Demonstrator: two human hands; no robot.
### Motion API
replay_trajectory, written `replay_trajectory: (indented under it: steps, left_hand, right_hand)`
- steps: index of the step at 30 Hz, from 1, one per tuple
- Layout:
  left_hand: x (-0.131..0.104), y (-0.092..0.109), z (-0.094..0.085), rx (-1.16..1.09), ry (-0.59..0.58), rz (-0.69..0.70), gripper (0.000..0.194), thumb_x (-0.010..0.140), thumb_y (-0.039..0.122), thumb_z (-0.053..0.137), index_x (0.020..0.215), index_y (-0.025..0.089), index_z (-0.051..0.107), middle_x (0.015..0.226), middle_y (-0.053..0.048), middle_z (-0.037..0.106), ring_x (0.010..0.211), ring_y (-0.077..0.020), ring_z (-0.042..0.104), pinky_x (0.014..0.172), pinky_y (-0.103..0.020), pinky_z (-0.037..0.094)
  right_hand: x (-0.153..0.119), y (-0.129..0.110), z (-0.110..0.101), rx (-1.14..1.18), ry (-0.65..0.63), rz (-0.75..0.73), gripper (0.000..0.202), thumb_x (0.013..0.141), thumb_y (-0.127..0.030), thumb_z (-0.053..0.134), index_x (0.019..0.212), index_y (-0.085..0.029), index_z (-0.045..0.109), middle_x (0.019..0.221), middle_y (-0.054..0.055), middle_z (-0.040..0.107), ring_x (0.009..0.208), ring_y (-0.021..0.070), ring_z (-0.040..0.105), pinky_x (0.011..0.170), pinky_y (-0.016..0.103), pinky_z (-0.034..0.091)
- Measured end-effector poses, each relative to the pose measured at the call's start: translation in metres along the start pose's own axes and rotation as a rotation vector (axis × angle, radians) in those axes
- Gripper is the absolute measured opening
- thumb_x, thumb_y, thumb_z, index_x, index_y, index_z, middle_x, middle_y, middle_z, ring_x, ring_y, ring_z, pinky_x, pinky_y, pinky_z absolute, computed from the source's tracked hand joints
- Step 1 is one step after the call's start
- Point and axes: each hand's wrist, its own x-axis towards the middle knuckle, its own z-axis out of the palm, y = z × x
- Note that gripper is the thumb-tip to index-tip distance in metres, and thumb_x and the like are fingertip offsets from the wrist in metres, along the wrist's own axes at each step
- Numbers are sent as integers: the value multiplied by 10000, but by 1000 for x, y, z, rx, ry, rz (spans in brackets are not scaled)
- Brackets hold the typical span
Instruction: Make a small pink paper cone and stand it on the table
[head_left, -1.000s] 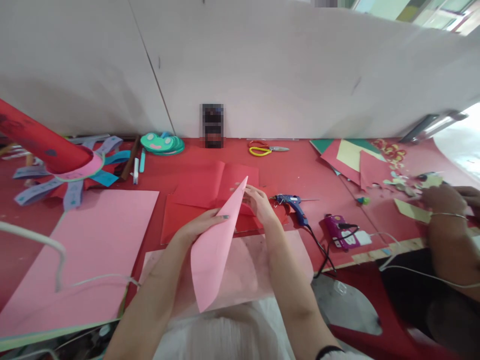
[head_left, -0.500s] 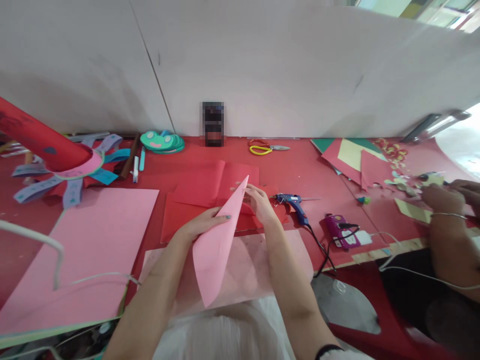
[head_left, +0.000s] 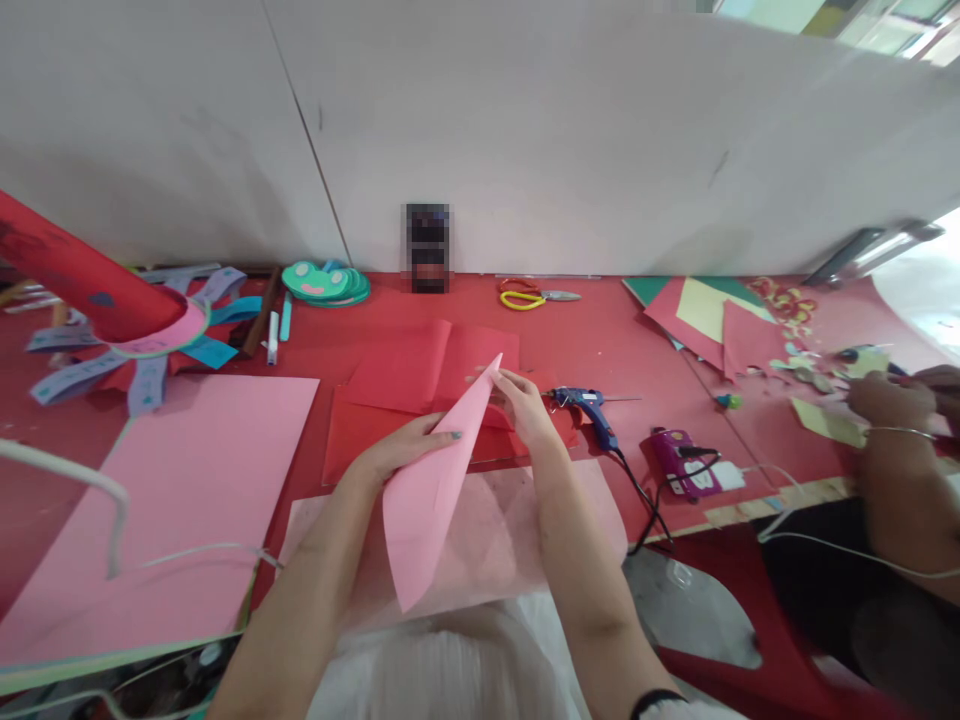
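Note:
A folded sheet of pink paper (head_left: 433,500) stands tilted between my hands, its pointed tip up and away from me. My left hand (head_left: 409,447) is closed on its left side, the thumb lying over the near face and the fingers hidden behind. At the upper tip, my right hand (head_left: 519,402) pinches the right edge. Beneath my hands lie red paper sheets (head_left: 405,365), one with a crease. A pale pink sheet (head_left: 510,530) lies nearer to me under the folded paper.
Right of my hands are a blue glue gun (head_left: 592,405) and a purple power box (head_left: 686,465) with cables. Scissors (head_left: 536,295) lie at the back. A large pink sheet (head_left: 202,500) and a red tube (head_left: 82,280) are left. A co-worker's hands (head_left: 892,405) work at far right.
The pink paper has shifted very slightly, its upper tip a little to the right and its lower corner a little to the left. Both hands keep their hold.

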Motion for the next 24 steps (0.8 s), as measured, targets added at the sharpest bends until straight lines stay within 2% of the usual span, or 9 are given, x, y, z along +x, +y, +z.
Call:
replay_trajectory:
  steps: [8,17,21,24]
  left_hand:
    - [0,0,0,5,-20,0,601,694,539,647,1170,180,575,1115,-78,661,986,-274,617,832,-361,479]
    - [2,-3,-1,3,-31,25,597,700,521,653,1185,181,580,1146,-82,652,1022,-279,605,874,-375,456]
    - [-2,-2,1,-109,-79,30,623,731,527,625,1229,161,548,1118,-112,664,1021,-277,613,904,-394,442]
    - [-7,3,7,-211,-135,46,530,797,529,543,1150,138,604,1005,-125,699,955,-262,640,880,-384,460]
  right_hand:
    - [-1,-1,-1,16,-2,3,247,746,-396,655,898,-211,715,886,44,739,845,185,676,752,288,521]
    - [-2,-5,0,6,24,24,230,714,-399,673,831,-204,702,883,49,738,861,196,671,754,301,512]
    - [-2,-5,1,12,13,22,207,723,-385,671,818,-204,697,871,45,736,827,184,671,728,286,513]
    - [-2,-3,1,13,-3,20,201,727,-388,670,804,-204,694,858,42,735,808,175,670,703,267,510]
